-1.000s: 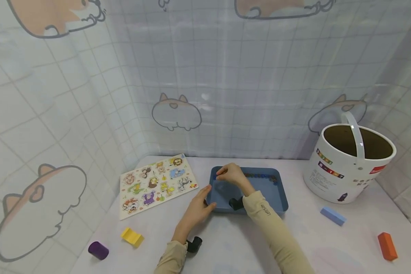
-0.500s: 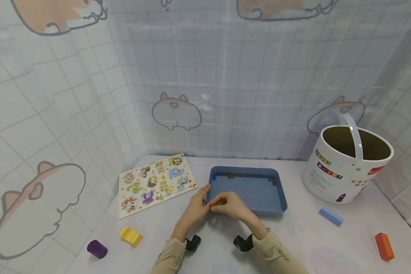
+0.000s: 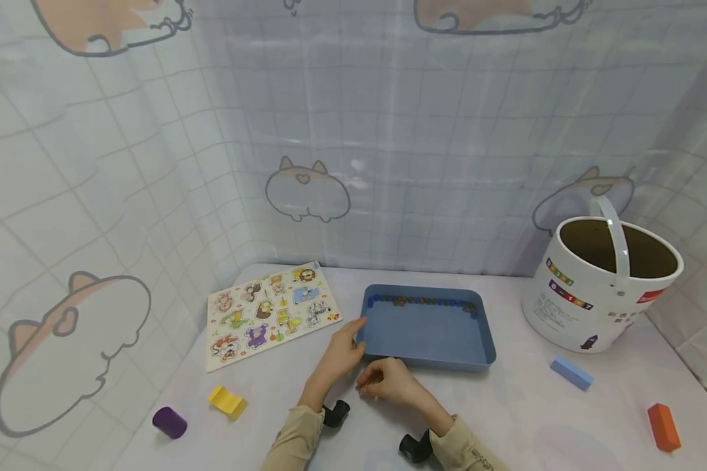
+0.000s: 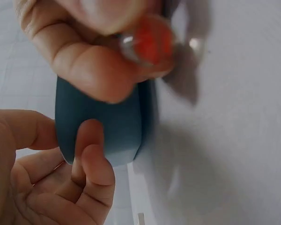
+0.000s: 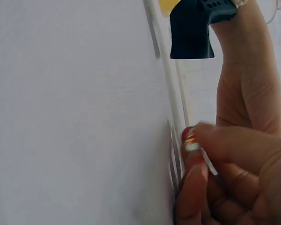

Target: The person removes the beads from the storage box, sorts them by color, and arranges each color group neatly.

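Note:
My right hand [image 3: 391, 381] is just in front of the blue tray [image 3: 430, 333], over the table. Its thumb and a finger pinch a clear glass marble [image 4: 152, 40] with red inside, which shows blurred in the left wrist view. My left hand [image 3: 340, 350] is at the tray's left end. In the left wrist view, its fingers [image 4: 94, 164] and thumb lie on both sides of the tray's wall and grip it. Along the tray's far wall runs a row of small blue and brown marbles [image 3: 421, 301].
An animal puzzle board [image 3: 271, 314] lies left of the tray. A white bucket [image 3: 571, 301] with a handle stands at the right. Loose blocks lie about: yellow [image 3: 228, 401], purple [image 3: 169, 422], light blue [image 3: 571, 373] and orange [image 3: 664, 427].
My right hand has come from the tray's far left corner, past my left hand, to the table in front of the tray. My left hand has stayed at the tray's left end.

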Motion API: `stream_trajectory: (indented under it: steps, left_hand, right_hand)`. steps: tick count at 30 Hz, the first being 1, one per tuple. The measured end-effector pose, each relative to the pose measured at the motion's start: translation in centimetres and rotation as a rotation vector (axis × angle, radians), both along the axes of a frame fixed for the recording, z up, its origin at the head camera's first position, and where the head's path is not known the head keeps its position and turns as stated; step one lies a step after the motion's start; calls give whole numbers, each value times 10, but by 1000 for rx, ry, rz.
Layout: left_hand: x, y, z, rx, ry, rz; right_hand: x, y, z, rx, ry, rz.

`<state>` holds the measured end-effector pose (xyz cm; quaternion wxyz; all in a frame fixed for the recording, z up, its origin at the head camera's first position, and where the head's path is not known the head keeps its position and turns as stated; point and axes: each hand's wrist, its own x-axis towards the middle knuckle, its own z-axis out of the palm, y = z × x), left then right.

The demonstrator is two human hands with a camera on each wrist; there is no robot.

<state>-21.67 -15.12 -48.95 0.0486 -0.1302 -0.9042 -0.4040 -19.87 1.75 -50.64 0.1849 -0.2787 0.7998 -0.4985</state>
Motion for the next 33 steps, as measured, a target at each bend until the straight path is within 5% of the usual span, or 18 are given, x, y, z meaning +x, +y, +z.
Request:
stream_trajectory:
  steps: [10,17,21,26,33]
  left_hand:
    - [-2,4,0,7,36,24]
    - [1,2,-3,4,35,27]
    - [2,2,-2,11,29,31]
    - [1,1,-2,15,17,40]
    - [1,3,-3,-6,25,36]
  right_hand:
    - [3,3,8,38,55,3]
    - [-1,24,37,35,5,62]
    - [-20,35,62,21,4,73]
    - [-59,38,90,29,-15,-17]
    - [-110,28,85,41,-96,-118]
